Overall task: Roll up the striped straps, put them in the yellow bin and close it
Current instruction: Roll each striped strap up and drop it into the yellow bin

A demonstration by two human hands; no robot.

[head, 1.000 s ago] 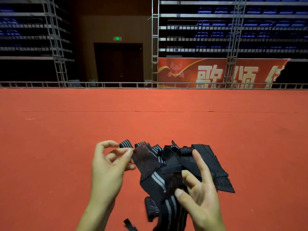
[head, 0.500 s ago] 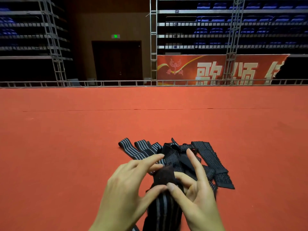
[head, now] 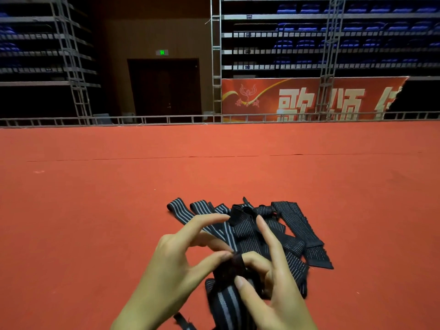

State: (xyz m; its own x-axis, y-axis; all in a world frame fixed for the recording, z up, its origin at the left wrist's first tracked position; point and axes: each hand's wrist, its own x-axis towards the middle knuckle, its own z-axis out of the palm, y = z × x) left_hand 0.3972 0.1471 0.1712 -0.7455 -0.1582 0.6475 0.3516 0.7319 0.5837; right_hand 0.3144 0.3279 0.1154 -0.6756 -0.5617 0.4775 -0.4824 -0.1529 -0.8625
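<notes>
Both hands, left hand [head: 173, 265] and right hand [head: 273, 289], pinch one strap end [head: 232, 265] at lower centre, probably starting a tight roll; the strap pile [head: 273, 229] lies loose on the red floor [head: 95, 210].

hands [head: 228, 277]: 2 | striped straps [head: 269, 229]: one tangled pile, count unclear | banner [head: 309, 98]: 1 | door [head: 164, 86]: 1

Black straps [head: 266, 232] patterned with thin grey lengthwise stripes were seen on an orange-red carpet [head: 95, 210]. Broader grey stripes were shown on one black strap [head: 223, 303] nearest the camera. A red banner [head: 309, 98] was marked with pale lettering and a gold swirl. Blue seats [head: 333, 27] and a green-lit sign [head: 162, 52] were pictured beyond.
</notes>
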